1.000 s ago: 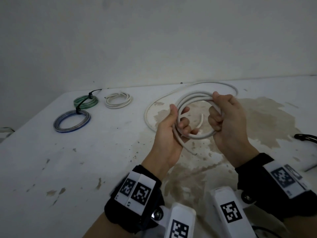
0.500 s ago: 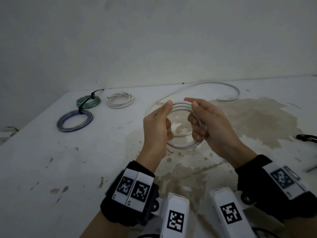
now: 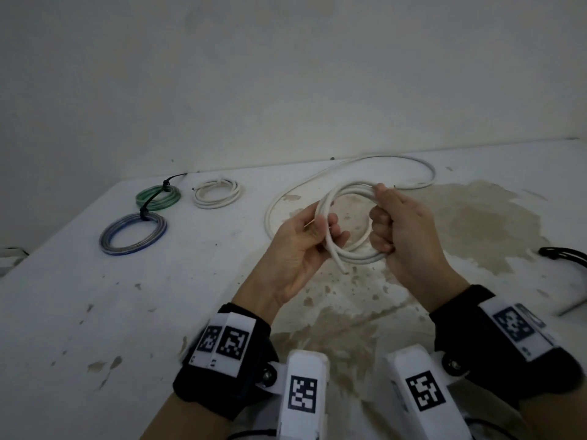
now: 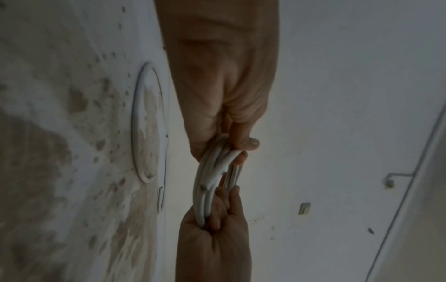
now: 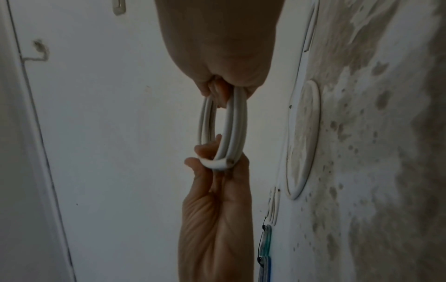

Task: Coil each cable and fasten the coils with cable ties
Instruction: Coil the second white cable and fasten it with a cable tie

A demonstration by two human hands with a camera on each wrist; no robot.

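A white cable coil [image 3: 352, 254] of a few loops hangs above the table between both hands. My left hand [image 3: 327, 231] pinches its left side, palm turned up, and a short free end [image 3: 341, 268] pokes out below the fingers. My right hand [image 3: 386, 214] grips the right side with curled fingers. The cable's loose tail [image 3: 374, 158] sweeps in a wide arc over the table behind the hands. The left wrist view shows the coil [image 4: 212, 171] edge-on between the hands, as does the right wrist view [image 5: 235, 129].
At the back left of the stained white table [image 3: 95, 312] lie a green coil [image 3: 158, 196] and a blue coil [image 3: 133, 234], each with a black tie, and a small white coil [image 3: 217, 194]. Black ties [image 3: 562, 254] lie at the right edge. A wall stands behind.
Both hands regripped the coil: the left hand turned palm up and the coil's free end now sticks out below it. The right hand closed round the right side.
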